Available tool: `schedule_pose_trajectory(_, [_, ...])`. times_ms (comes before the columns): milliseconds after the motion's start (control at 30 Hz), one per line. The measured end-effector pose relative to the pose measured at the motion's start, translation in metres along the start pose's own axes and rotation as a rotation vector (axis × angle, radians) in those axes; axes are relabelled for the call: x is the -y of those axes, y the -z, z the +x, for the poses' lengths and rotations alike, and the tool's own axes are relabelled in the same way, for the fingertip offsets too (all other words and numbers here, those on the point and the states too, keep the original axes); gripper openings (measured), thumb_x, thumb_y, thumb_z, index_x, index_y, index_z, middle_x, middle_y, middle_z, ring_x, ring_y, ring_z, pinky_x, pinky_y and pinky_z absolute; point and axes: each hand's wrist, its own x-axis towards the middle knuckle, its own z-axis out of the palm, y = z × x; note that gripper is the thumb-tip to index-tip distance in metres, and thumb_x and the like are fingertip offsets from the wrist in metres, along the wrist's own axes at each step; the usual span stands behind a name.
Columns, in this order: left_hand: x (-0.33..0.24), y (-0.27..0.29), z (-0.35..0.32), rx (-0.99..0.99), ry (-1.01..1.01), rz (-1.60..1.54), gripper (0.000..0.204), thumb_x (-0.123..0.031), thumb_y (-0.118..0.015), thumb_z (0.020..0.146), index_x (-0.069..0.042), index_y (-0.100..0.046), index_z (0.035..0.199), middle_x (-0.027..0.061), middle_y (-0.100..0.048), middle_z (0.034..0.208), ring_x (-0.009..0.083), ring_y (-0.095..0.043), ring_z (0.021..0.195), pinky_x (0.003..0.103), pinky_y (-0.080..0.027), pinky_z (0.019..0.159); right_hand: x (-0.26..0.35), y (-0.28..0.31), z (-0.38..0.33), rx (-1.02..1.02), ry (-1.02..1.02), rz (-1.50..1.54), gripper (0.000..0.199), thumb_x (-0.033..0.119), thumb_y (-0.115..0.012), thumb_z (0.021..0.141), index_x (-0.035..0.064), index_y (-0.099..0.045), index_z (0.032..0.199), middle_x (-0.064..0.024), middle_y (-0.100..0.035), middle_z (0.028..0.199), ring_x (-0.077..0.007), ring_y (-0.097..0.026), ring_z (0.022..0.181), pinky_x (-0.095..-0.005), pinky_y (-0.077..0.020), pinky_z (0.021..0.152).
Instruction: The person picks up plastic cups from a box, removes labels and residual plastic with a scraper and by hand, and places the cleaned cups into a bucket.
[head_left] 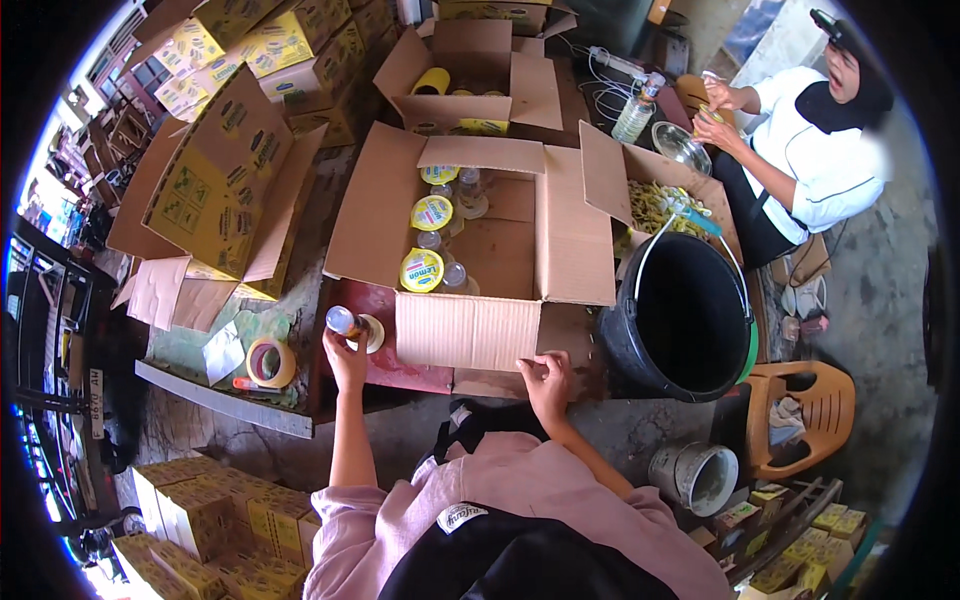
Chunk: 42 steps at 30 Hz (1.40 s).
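My left hand (pixel 347 362) is closed around a small clear plastic cup (pixel 342 320), tilted beside the near-left corner of an open cardboard box (pixel 575 240). My right hand (pixel 547 385) has its fingers curled at the lower right corner of the box's near flap (pixel 468 330), thumb and fingertips touching its edge. Inside the box, along the left side, stand several cups with yellow printed lids (pixel 422 270). Clear upturned cups (pixel 470 200) sit beside them. The rest of the box shows its bare cardboard floor.
A black bucket (pixel 680 310) stands close on the right. Beyond it, a person (pixel 800 150) holds something small over a metal bowl (pixel 682 147), near a box of yellowish pieces (pixel 665 205). Tape (pixel 270 362) lies at left, beside yellow cartons (pixel 215 190). An orange chair (pixel 800 415) is lower right.
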Motion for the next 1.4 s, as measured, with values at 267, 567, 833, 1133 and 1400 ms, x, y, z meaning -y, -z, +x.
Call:
schedule_pose_trajectory(267, [-0.083, 0.006, -0.047, -0.411, -0.524, 0.078, 0.064, -0.010, -0.066, 0.068, 0.002, -0.031, 0.120, 0.0161, -0.036, 0.114, 0.0279, -0.039, 0.100, 0.036, -0.029, 0.088, 0.027, 0.030, 0.019, 0.006, 0.111, 0.124, 0.049, 0.019, -0.074, 0.059, 0.0053, -0.053, 0.100, -0.0163, -0.042, 0.107, -0.0314, -0.046, 0.099, -0.0395, -0.0395, 0.082])
schedule_pose_trajectory(567, [-0.133, -0.037, -0.125, 0.573, -0.356, 0.546, 0.063, -0.040, -0.052, 0.078, -0.005, -0.033, 0.126, 0.0119, -0.031, 0.130, 0.0273, -0.027, 0.122, 0.049, -0.022, 0.093, 0.041, 0.032, 0.038, 0.323, 0.316, -0.442, 0.068, 0.046, -0.051, 0.078, 0.0001, -0.034, 0.126, -0.0174, -0.025, 0.136, -0.0337, -0.021, 0.126, -0.0565, -0.0131, 0.098])
schedule_pose_trajectory(833, [-0.115, -0.094, -0.069, 0.623, 0.638, -0.810, 0.078, -0.044, -0.045, 0.085, 0.000, -0.003, 0.134, 0.0195, -0.017, 0.137, 0.0300, -0.015, 0.129, 0.043, -0.021, 0.100, 0.027, 0.022, 0.047, 0.292, 0.342, -0.378, 0.052, 0.029, -0.062, 0.071, 0.0022, -0.047, 0.113, -0.0155, -0.037, 0.122, -0.0314, -0.036, 0.114, -0.0504, -0.0240, 0.094])
schedule_pose_trajectory(1133, [-0.121, -0.130, -0.004, 0.470, 0.979, -0.897, 0.042, -0.039, -0.059, 0.076, -0.008, -0.045, 0.100, 0.0062, -0.038, 0.083, 0.0197, -0.043, 0.077, 0.039, -0.039, 0.076, 0.030, -0.005, 0.135, 0.609, 0.478, -0.335, 0.022, 0.008, -0.063, 0.061, 0.0052, -0.063, 0.083, -0.0091, -0.057, 0.077, -0.0239, -0.055, 0.082, -0.0363, -0.0362, 0.085])
schedule_pose_trajectory(1400, [-0.112, -0.133, -0.025, 0.379, 0.798, -0.709, 0.048, -0.043, -0.050, 0.080, -0.005, -0.044, 0.110, 0.0052, -0.042, 0.093, 0.0158, -0.042, 0.082, 0.036, -0.040, 0.073, 0.022, 0.002, 0.125, 0.519, 0.654, -0.295, 0.026, 0.000, -0.056, 0.062, 0.0025, -0.063, 0.087, -0.0119, -0.058, 0.076, -0.0249, -0.056, 0.075, -0.0379, -0.0372, 0.091])
